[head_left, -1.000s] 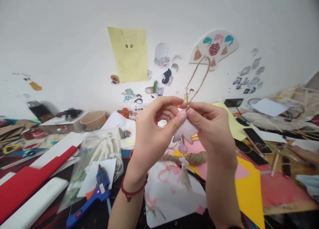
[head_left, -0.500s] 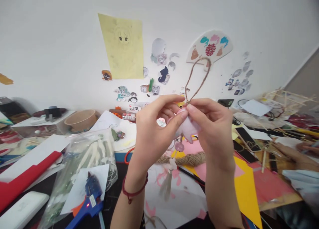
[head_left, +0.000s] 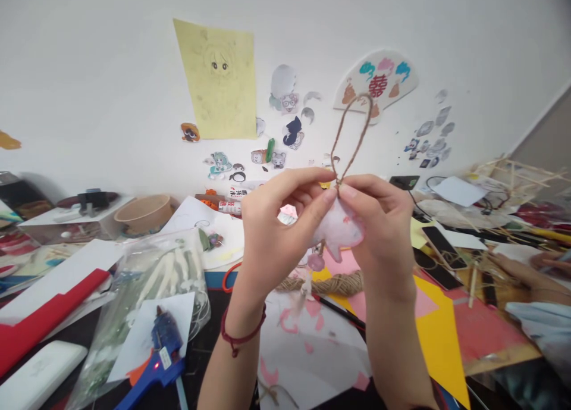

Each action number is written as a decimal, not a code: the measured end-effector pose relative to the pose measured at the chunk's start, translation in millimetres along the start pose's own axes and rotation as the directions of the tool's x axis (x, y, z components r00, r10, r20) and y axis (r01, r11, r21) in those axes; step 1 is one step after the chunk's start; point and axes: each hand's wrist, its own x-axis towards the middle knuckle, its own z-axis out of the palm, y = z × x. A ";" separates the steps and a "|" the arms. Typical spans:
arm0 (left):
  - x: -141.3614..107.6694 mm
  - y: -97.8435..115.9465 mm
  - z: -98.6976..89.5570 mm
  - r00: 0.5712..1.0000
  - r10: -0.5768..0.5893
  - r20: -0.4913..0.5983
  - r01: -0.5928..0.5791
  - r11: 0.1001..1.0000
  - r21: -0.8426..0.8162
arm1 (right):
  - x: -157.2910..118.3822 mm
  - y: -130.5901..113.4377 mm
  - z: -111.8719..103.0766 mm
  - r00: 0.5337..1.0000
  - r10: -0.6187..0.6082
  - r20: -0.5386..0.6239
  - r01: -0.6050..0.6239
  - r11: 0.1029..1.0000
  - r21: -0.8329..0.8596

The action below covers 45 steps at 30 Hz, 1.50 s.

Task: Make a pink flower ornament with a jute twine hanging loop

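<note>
Pendant (head_left: 342,230) partly hidden; left hand (head_left: 281,234) and right hand (head_left: 382,231) pinch its top; tassel (head_left: 298,303) below blurred.

Wall (head_left: 111,83): white, under soft, diffuse light. Fixed to it: a yellow sheet (head_left: 225,103) with pencil drawing, a painted fan (head_left: 384,84) to its right, small paper cutouts (head_left: 292,132). Greyish surface (head_left: 551,145) at far right. Counter (head_left: 198,344): dark, cluttered.
</note>
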 end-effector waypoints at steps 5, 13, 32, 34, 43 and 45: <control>-1.0 0.9 -0.9 0.991 0.135 -0.004 -0.131 0.970 0.204 | -1.0 -1.1 -1.0 0.999 -0.033 -0.006 0.033 0.998 -0.048; 0.3 2.7 0.4 0.995 0.098 -0.021 -0.094 0.988 0.123 | -0.4 -7.3 -3.9 0.997 0.052 0.059 -0.055 0.998 0.039; 10.1 -24.4 -17.6 0.922 -0.194 0.335 0.328 0.852 -0.408 | 9.1 3.7 -14.2 0.803 0.354 0.480 -0.487 0.853 0.186; 10.2 -24.9 -18.5 0.920 -0.176 0.351 0.324 0.845 -0.426 | 8.7 4.1 -14.1 0.802 0.351 0.484 -0.488 0.852 0.190; 10.3 -25.7 -18.3 0.921 -0.176 0.348 0.322 0.848 -0.420 | 9.5 -2.1 -11.6 0.789 0.363 0.496 -0.476 0.871 0.120; 10.4 -25.9 -18.2 0.920 -0.176 0.350 0.322 0.849 -0.418 | 9.7 -2.6 -11.6 0.787 0.372 0.492 -0.481 0.869 0.111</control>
